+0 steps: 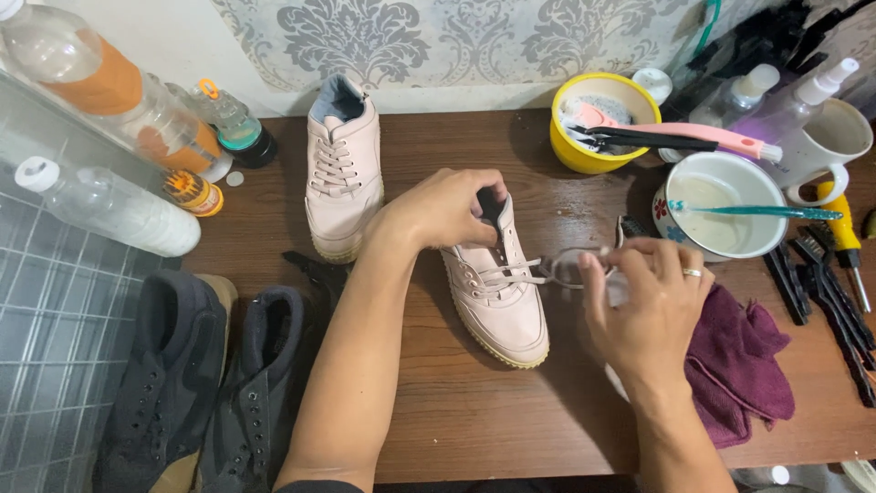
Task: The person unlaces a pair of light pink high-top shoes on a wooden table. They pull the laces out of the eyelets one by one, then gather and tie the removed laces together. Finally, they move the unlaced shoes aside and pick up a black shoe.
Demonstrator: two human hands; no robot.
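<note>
A pale pink sneaker (501, 301) with a yellowish sole lies on the brown wooden table (456, 411), toe toward me. My left hand (444, 208) grips its collar and tongue at the heel end. My right hand (646, 301), with a ring on one finger, pinches the sneaker's lace (557, 269), which is drawn out sideways from the eyelets in a loop. The matching pink sneaker (342, 169) stands farther back to the left, laced.
Two black shoes (196, 383) sit at the left table edge beside a tiled surface. Bottles (119, 91) lie at back left. A yellow bowl (570, 151) with brushes, a white cup (721, 205) with a toothbrush, a purple cloth (744, 365) and black tools (826, 292) fill the right side.
</note>
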